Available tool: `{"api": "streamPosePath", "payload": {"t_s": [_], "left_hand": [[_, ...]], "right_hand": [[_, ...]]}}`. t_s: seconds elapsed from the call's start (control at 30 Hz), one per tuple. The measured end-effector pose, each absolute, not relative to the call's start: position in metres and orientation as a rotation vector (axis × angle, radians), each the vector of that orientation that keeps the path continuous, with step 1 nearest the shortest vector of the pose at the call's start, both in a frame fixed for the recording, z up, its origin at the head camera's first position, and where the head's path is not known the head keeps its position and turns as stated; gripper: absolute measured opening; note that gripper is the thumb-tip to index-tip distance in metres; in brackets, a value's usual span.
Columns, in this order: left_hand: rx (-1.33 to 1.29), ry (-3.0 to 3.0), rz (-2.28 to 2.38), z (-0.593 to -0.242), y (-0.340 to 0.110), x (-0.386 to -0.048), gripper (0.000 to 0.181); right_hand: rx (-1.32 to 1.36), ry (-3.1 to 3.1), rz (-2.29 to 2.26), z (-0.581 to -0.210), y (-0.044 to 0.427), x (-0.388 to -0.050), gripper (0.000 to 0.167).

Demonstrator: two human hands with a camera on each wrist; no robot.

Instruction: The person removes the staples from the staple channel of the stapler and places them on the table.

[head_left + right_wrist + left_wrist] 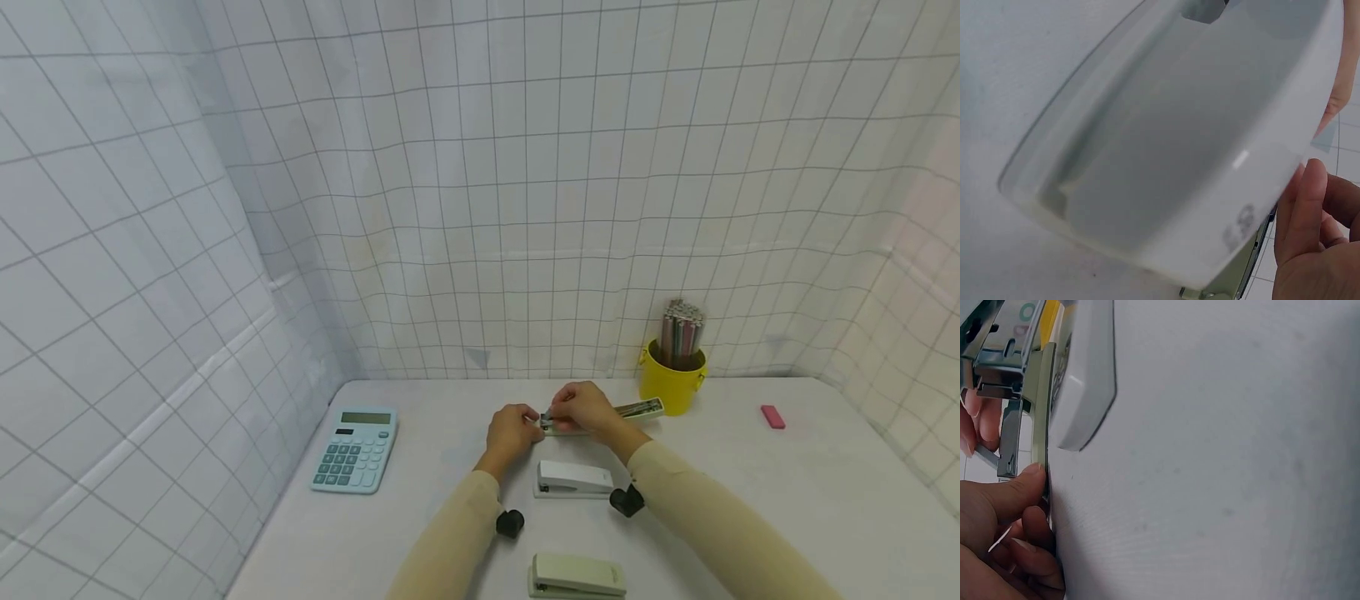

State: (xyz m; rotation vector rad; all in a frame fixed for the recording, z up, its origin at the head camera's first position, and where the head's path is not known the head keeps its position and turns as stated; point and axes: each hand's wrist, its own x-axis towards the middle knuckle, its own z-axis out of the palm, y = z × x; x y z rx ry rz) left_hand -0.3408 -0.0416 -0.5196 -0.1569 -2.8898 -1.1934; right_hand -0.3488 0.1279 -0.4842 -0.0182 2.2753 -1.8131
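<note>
A pale green stapler (pixel 648 407) lies swung open at the table's back, its metal parts exposed. My left hand (pixel 512 432) grips the front end of its base; in the left wrist view, the thumb of that hand (pixel 1004 531) lies on the green base (pixel 1040 419), beside the metal magazine (pixel 1010 437). Over the same end, my right hand (pixel 585 408) pinches a small grey strip (pixel 986 455), probably staples. The right wrist view shows the right hand (pixel 1316 244) behind a closed white stapler (pixel 1179 144), which stands nearer me on the table (pixel 573 477).
Nearest me lies a closed pale green stapler (pixel 577 575). A light blue calculator (pixel 355 450) is at the left. At the back right stands a yellow bucket (pixel 667 387) of pencils (pixel 682 333), with a pink eraser (pixel 772 417) farther right. Gridded white curtains surround the table.
</note>
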Motion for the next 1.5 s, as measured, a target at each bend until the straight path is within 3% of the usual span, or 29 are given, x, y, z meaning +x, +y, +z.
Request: {"api": "streamPosePath", "payload": {"t_s": [0.17,0.53,0.83,1.13,1.5], "left_hand": [[-0.169,-2.882,-1.192,-0.520,-0.041,-0.341,0.025],[-0.183,-2.885,-1.194,-0.521,-0.042,-0.341,0.027],[-0.173,-2.860,-1.264,-0.521,-0.049,-0.337,0.034],[-0.175,-2.698,-1.835,-0.516,-0.084,-0.303,0.031],[-0.343,-2.816,-1.840,-0.521,-0.104,-0.274,0.021]], "right_hand": [[-0.080,2.282,-1.753,-0.485,0.126,-0.349,0.027],[-0.202,2.500,-1.562,-0.479,0.127,-0.345,0.024],[-0.175,2.364,-1.723,-0.462,0.175,-0.326,0.030],[-0.129,2.354,-1.606,-0.477,0.229,-0.302,0.030],[-0.133,2.497,-1.428,-0.504,0.238,-0.298,0.020]]}}
